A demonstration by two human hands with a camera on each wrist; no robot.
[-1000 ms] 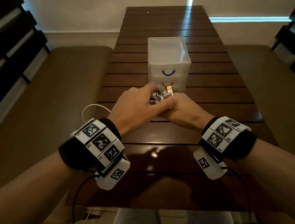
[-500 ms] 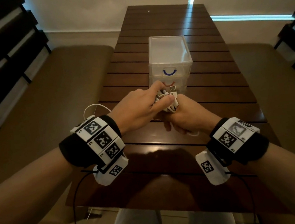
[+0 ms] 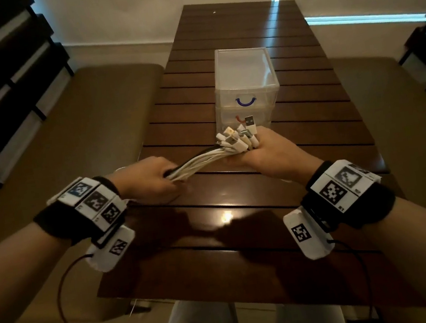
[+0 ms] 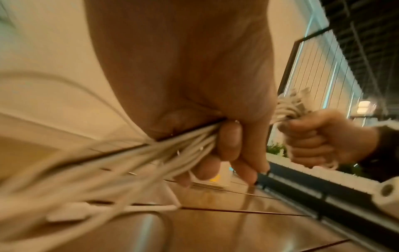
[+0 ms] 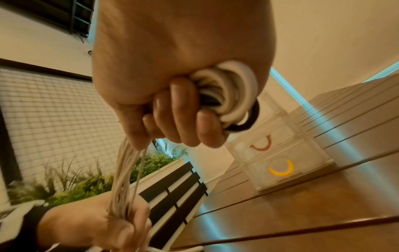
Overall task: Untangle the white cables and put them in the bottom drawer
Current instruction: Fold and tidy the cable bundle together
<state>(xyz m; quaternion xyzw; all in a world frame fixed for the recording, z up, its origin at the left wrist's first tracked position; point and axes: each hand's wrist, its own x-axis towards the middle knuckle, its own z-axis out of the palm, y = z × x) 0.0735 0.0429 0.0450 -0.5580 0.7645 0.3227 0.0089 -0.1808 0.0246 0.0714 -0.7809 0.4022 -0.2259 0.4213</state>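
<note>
White cables (image 3: 206, 159) fill both my fists, pulled straight in a bunch between them. My right hand (image 3: 268, 151) squeezes the end with all the plugs (image 3: 238, 137), which stick up together like a little bouquet. My right wrist view shows my fingers (image 5: 183, 119) curled tight round the looped cords, with one dark loop mixed in. My left hand (image 3: 151, 181) is closed round the same bunch further along, and the loose tails (image 4: 75, 170) spill out behind it, blurry and hanging down toward the wooden table (image 3: 241, 212). One white loop (image 3: 120, 170) peeks out past my left hand near the table edge. Both hands are just above the table, a little apart, with the cords tight across the gap. Behind my right hand stands the clear box of drawers (image 3: 246, 85). It has a blue handle (image 3: 246, 101) up top, a red one in the middle and a yellow handle (image 5: 281, 169) on the bottom drawer. All the drawers look closed. So I think the cables are lined up but may not be fully free, since I cannot see the far ends well. I still have to finish combing them out, open the bottom drawer, and put the cables inside.
</note>
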